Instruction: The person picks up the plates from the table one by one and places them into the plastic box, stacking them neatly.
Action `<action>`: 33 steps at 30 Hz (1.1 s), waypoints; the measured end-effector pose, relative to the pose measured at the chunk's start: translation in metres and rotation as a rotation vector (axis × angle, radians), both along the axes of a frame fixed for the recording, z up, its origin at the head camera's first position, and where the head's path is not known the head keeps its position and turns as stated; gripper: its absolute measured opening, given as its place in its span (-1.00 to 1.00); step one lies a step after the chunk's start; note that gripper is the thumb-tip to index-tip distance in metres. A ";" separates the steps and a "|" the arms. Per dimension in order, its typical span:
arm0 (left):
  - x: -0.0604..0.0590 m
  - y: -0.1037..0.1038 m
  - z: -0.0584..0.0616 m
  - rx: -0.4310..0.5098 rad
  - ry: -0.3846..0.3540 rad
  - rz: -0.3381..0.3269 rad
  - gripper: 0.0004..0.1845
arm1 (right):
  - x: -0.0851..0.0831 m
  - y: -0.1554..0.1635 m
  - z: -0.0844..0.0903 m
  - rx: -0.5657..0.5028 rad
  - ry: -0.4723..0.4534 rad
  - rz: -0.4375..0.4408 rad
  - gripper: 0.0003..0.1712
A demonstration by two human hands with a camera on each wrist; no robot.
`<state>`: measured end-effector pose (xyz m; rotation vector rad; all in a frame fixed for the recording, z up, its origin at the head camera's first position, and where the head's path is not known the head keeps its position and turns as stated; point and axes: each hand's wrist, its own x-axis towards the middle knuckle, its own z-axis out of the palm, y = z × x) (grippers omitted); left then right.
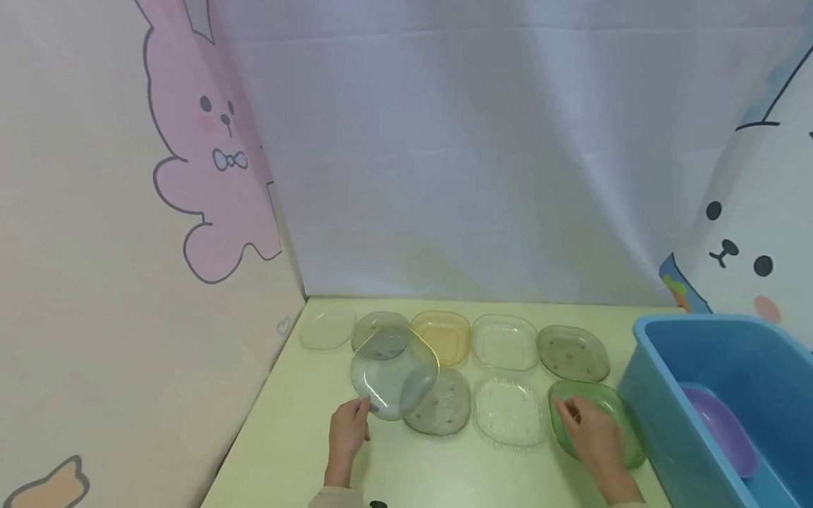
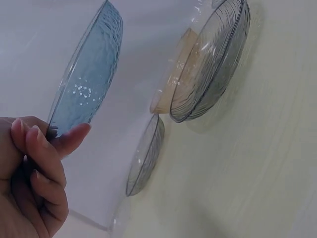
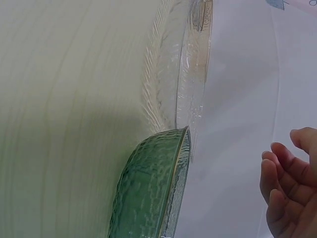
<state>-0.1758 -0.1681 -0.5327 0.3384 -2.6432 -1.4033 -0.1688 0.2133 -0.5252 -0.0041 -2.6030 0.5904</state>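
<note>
My left hand (image 1: 349,430) pinches the rim of a clear bluish plate (image 1: 387,377) between thumb and fingers, holding it tilted above the table. In the left wrist view the same blue plate (image 2: 89,74) shows a rippled surface. Behind it in the head view, a grey plate (image 1: 447,406) lies in the front row. My right hand (image 1: 593,427) is over a green plate (image 1: 619,409) at the row's right end, its fingers loosely bent and holding nothing. The right wrist view shows that hand (image 3: 292,188) apart from the green plate (image 3: 148,183).
A clear ribbed plate (image 1: 508,413) lies between the grey and green ones. The back row has a yellow plate (image 1: 442,339), clear plates (image 1: 504,342) and dark grey plates (image 1: 574,353). At right stands a blue bin (image 1: 667,409) with a purple dish (image 1: 724,430) inside. A white curtain backs the table.
</note>
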 end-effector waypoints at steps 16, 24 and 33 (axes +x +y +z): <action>-0.017 0.033 0.015 -0.120 0.045 -0.199 -0.56 | 0.001 0.000 -0.004 -0.014 -0.029 0.021 -0.76; -0.022 0.051 0.026 -0.184 0.064 -0.280 -0.55 | 0.001 -0.001 -0.001 -0.032 -0.065 0.030 -0.69; -0.020 0.075 0.031 -0.291 0.130 -0.290 -0.50 | 0.000 -0.004 0.001 -0.036 -0.056 0.015 -0.75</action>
